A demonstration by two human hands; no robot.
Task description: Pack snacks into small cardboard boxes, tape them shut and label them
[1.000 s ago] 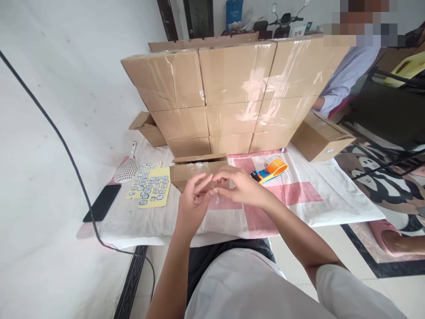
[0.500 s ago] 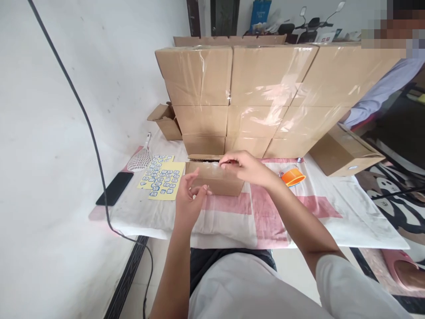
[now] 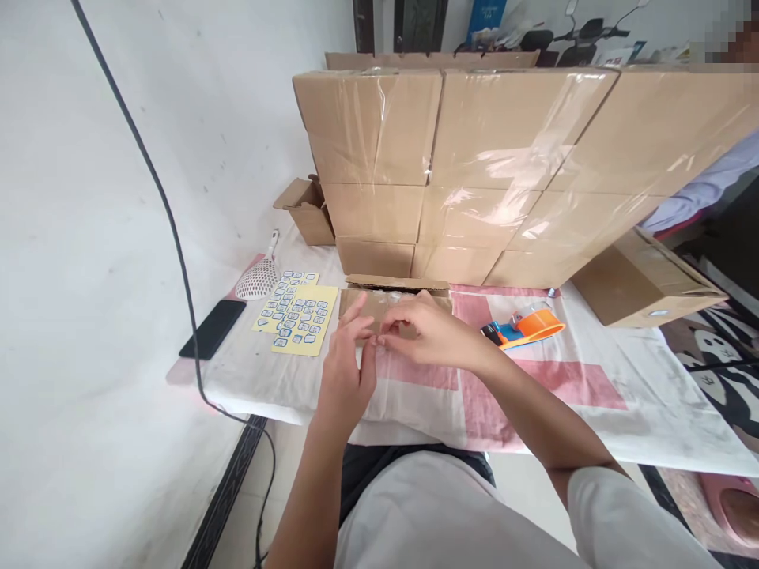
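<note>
A small cardboard box (image 3: 437, 303) lies in front of me, a raised flap along its far side and a shiny clear patch on top. Over its near edge my two hands meet. Thumb and fingertips are pinched together on my right hand (image 3: 424, 328); whatever is between them is too small to make out. My left hand (image 3: 349, 356) has its index finger stretched out, while its thumb and another finger close together at the right fingertips. An orange and blue tape dispenser (image 3: 534, 328) rests on the cloth, right of the box.
Behind the box rises a taped stack of cartons (image 3: 492, 150). On the left lie yellow sticker sheets (image 3: 305, 324), a black phone (image 3: 213, 328) and a white strainer (image 3: 259, 278). An open carton (image 3: 311, 213) stands behind them; a larger carton (image 3: 646, 276) is at right, near another person's sleeve (image 3: 705, 186).
My right hand has come from the box's far side to its near edge and joined my left fingertips. The view has shifted slightly, showing more of the tape dispenser.
</note>
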